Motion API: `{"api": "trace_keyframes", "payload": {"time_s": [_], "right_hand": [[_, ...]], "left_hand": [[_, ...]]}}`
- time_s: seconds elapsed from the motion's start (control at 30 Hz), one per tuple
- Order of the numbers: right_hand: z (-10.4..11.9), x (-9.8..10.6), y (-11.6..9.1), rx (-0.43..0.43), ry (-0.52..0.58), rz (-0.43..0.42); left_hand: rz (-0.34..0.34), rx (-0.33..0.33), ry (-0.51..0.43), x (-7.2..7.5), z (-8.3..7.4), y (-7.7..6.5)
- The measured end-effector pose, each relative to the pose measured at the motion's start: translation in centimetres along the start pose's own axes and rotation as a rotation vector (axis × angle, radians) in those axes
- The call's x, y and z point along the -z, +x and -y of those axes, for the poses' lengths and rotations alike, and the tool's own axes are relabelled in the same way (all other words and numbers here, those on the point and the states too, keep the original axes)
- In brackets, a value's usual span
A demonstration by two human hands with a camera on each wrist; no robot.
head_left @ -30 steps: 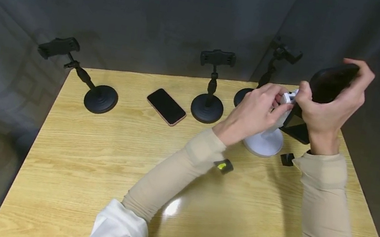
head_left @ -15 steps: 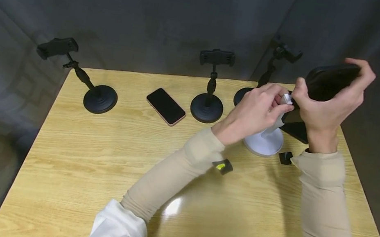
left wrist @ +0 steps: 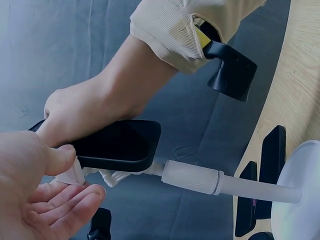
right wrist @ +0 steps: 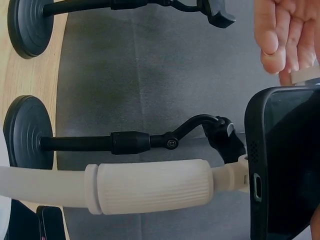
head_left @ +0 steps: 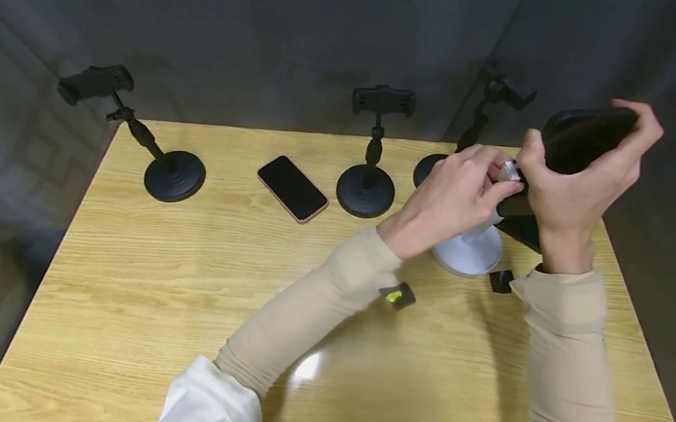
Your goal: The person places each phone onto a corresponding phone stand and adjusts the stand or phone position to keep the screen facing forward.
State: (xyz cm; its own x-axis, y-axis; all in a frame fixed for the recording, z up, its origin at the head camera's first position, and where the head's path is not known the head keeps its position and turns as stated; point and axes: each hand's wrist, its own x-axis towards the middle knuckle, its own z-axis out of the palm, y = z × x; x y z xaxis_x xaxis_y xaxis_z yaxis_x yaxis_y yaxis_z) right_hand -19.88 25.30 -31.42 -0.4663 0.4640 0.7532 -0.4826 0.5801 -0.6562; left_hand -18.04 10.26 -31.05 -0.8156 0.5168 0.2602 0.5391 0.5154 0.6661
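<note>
My left hand (head_left: 454,192) pinches the white clamp end (left wrist: 72,173) of a white phone stand between thumb and fingers. In my right hand (head_left: 586,195) is a smartphone in a black case (head_left: 584,143), gripped by its edges and held up against that clamp. The right wrist view shows the phone's bottom edge with its charging port (right wrist: 257,187). Below the hands, the stand's thick white neck (left wrist: 192,179) runs down to a round white base (head_left: 470,258) on the table. The phone hides much of the clamp.
Black phone stands occupy the table's left (head_left: 174,176), middle (head_left: 365,192) and back right (head_left: 429,170). A pink-edged smartphone (head_left: 293,189) lies left of the middle stand. Another dark phone (head_left: 523,231) lies by the white base. A dark curtain (head_left: 273,31) hangs behind the table (head_left: 162,316).
The right hand has brought the phone slightly left, closer to the white clamp, and less of the clamp shows now. The left hand keeps its pinch. The head view has shifted a little.
</note>
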Motion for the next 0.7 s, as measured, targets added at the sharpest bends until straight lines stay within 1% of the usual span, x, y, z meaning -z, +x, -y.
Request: {"api": "trace_keyframes", "payload": {"time_s": [0.07, 0.3, 0.43, 0.53, 0.7], "right_hand": [[0.26, -0.02, -0.03, -0.013, -0.001, -0.003], [0.55, -0.16, -0.09, -0.035, 0.0, -0.003], [0.36, -0.09, -0.1, -0.042, -0.001, -0.006], [0.17, -0.01, -0.18, -0.045, -0.006, -0.005], [-0.15, 0.05, -0.29, -0.046, -0.007, -0.009]], "left_hand": [[0.001, 0.003, 0.001, -0.06, -0.08, 0.06], [-0.038, 0.002, -0.011, -0.29, -0.08, 0.02], [-0.025, 0.01, -0.02, -0.23, -0.13, 0.17], [-0.011, 0.029, -0.03, -0.17, -0.1, 0.25], [-0.02, 0.038, -0.053, -0.32, 0.09, 0.24]]}}
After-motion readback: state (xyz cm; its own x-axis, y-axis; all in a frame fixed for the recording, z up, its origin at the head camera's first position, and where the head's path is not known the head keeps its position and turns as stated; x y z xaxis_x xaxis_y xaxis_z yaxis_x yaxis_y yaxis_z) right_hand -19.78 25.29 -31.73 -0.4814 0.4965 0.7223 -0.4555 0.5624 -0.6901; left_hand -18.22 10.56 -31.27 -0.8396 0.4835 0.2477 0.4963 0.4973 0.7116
